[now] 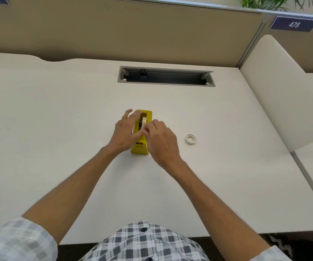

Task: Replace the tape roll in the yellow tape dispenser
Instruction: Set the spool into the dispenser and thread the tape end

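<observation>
The yellow tape dispenser (140, 147) stands on the white desk (57, 129), its cutter end toward me. A pale tape roll (143, 120) sits upright in its slot. My left hand (125, 132) rests along the dispenser's left side with the fingers stretched out, the thumb lying across its top. My right hand (161, 141) is at the right side, its fingertips pinching something small, apparently the tape's end, above the dispenser's middle. A second, thin tape roll (190, 138) lies flat on the desk to the right, apart from both hands.
An open cable tray (166, 76) is recessed in the desk behind the dispenser. A tan partition (114, 31) closes the back, and a white divider (276, 91) rises on the right. The desk's front edge is close to my body.
</observation>
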Demonstrator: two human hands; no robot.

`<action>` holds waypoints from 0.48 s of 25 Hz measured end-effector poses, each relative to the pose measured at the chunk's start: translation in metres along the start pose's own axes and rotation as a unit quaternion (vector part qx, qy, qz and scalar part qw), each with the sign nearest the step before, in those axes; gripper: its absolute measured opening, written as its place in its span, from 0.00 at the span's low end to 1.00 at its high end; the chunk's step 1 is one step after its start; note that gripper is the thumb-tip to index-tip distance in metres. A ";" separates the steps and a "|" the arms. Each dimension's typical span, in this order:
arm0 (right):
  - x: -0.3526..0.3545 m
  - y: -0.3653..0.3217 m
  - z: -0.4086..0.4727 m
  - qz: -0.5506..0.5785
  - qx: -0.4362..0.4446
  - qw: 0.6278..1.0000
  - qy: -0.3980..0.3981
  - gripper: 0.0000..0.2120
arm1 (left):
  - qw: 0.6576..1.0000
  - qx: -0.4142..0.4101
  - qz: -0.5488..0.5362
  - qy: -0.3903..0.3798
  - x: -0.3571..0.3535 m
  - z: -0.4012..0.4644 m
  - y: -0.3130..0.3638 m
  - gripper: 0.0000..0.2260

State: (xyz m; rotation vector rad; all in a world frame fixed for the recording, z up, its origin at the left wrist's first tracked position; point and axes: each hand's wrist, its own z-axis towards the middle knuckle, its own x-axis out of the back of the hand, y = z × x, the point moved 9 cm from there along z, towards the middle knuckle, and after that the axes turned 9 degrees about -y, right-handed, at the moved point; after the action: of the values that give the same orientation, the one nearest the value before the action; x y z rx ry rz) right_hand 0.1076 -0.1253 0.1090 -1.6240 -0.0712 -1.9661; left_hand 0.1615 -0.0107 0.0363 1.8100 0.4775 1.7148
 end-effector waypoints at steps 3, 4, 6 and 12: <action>0.004 0.004 0.012 -0.023 0.002 1.000 -0.012 0.07 | 1.000 -0.004 -0.006 -0.010 -0.001 0.005 0.000 0.20; 0.005 0.007 0.017 -0.030 0.002 0.999 -0.014 0.07 | 1.000 0.003 -0.013 -0.014 -0.001 0.006 -0.002 0.19; 0.008 0.011 0.026 -0.047 0.003 0.999 -0.020 0.08 | 0.999 0.012 -0.034 -0.010 -0.001 0.006 -0.004 0.19; 0.010 0.020 0.057 -0.054 0.012 0.998 -0.030 0.06 | 0.996 0.049 -0.071 0.000 0.002 0.004 -0.006 0.21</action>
State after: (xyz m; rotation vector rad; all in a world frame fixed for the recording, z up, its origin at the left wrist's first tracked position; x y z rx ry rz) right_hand 0.1665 -0.1232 0.1269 -1.6946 -0.2095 -1.9892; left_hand 0.1664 -0.0052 0.0339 1.7973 0.6839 1.6201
